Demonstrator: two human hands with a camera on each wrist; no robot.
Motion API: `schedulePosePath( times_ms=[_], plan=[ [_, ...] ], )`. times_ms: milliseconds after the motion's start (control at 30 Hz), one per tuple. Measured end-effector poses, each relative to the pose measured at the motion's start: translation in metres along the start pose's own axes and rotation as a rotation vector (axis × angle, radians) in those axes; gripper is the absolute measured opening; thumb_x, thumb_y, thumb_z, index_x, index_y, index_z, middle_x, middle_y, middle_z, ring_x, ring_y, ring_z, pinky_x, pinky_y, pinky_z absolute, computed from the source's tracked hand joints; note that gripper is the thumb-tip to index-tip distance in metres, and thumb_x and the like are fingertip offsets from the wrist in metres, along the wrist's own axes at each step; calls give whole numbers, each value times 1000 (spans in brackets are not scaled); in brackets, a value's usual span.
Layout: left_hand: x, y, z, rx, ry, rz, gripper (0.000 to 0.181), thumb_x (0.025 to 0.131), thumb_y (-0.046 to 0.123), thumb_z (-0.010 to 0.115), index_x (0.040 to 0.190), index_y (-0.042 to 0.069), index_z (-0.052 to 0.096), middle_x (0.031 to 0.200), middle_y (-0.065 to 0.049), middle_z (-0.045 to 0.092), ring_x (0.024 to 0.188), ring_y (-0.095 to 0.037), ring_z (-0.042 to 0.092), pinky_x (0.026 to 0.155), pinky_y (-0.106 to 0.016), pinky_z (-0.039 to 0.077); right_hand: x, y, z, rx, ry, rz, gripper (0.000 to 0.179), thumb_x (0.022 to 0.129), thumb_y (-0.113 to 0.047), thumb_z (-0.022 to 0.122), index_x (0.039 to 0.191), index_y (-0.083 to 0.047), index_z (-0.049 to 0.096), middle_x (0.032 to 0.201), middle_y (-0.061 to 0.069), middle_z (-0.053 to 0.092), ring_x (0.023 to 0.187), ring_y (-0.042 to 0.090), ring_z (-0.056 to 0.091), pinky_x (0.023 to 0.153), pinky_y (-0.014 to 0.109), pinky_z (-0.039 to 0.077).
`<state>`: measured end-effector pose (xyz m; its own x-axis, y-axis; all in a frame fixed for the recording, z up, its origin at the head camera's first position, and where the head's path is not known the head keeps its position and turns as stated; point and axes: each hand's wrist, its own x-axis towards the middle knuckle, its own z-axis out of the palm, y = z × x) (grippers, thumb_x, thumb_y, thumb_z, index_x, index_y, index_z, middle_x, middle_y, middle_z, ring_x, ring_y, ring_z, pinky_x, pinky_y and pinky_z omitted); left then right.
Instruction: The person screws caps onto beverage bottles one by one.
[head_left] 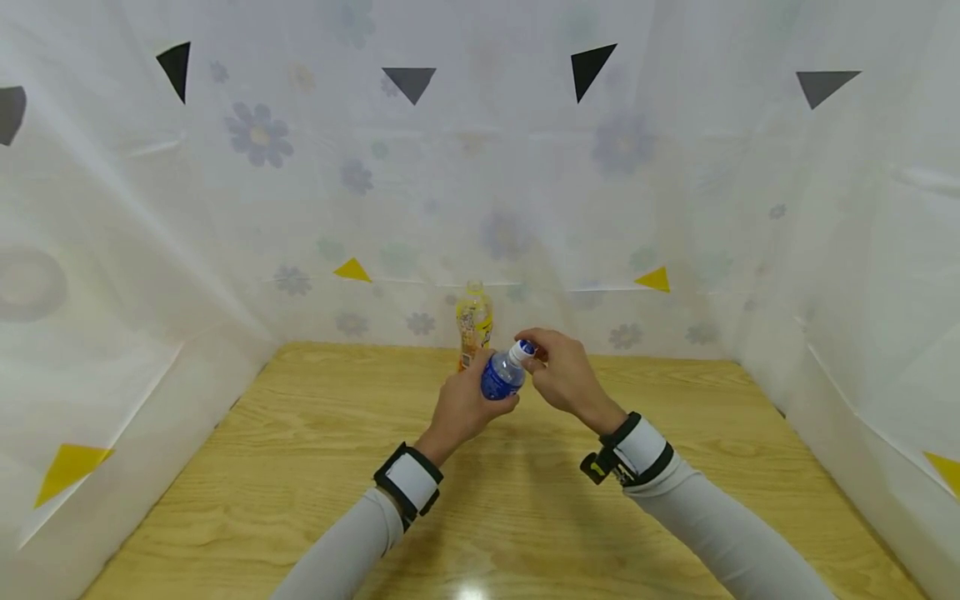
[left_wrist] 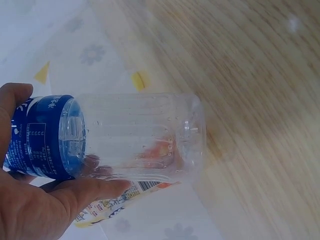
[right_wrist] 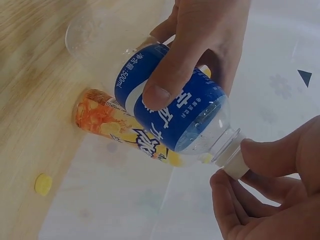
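My left hand [head_left: 463,407] grips a clear plastic bottle [head_left: 501,380] round its blue label, with the thumb along its near side. The bottle is tilted, its neck toward the right. In the left wrist view its transparent lower part [left_wrist: 135,135] shows small droplets on the wall. At the neck, the thumb and fingers of my right hand [head_left: 564,375] pinch the white cap [right_wrist: 234,159], whose top looks blue in the head view. Just behind the left hand stands a second bottle [head_left: 474,321] with a yellow and orange label, its lower part partly hidden.
A yellow bottle cap [right_wrist: 43,184] lies on the wooden table [head_left: 300,467]. Pale flower-patterned sheeting [head_left: 480,183] encloses the table at the back and both sides, with black, grey and yellow triangles on it.
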<state>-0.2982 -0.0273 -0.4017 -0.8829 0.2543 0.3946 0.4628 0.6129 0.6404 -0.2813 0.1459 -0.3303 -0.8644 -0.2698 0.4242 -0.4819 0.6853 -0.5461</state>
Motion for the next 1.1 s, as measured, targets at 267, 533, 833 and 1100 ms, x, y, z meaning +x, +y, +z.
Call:
schedulePosePath(
  times_ms=[267,533,833,1100],
  plan=[
    [1,-1,0,6,-4,-12,66,84,33,82,139,17,49,116,-10,66,95,-26,68,75,-43,55,2,1,1,-9,19,19,30,95,-6,66,124,-1,66,105,11,67,86,26,64,69,40,53],
    [1,-1,0,0,-5,-8,65,83,33,83,137,18,49,116,-10,65,97,-26,67,76,-43,55,2,4,3,-5,73,2,21,94,-11,70,111,0,69,93,9,67,79,23,64,65,38,53],
    [0,-2,1,-10,-11,-10,67,83,36,83,138,20,49,117,-9,65,98,-26,66,77,-42,54,0,11,12,-19,197,-60,11,90,-14,73,90,-5,67,79,5,63,69,20,58,59,38,48],
    [-1,-3,4,1,3,-16,66,82,37,83,137,19,50,114,-7,66,95,-23,67,74,-39,54,-1,13,17,-23,250,-90,14,90,-17,74,88,-6,66,80,6,63,73,23,59,65,40,49]
  ],
)
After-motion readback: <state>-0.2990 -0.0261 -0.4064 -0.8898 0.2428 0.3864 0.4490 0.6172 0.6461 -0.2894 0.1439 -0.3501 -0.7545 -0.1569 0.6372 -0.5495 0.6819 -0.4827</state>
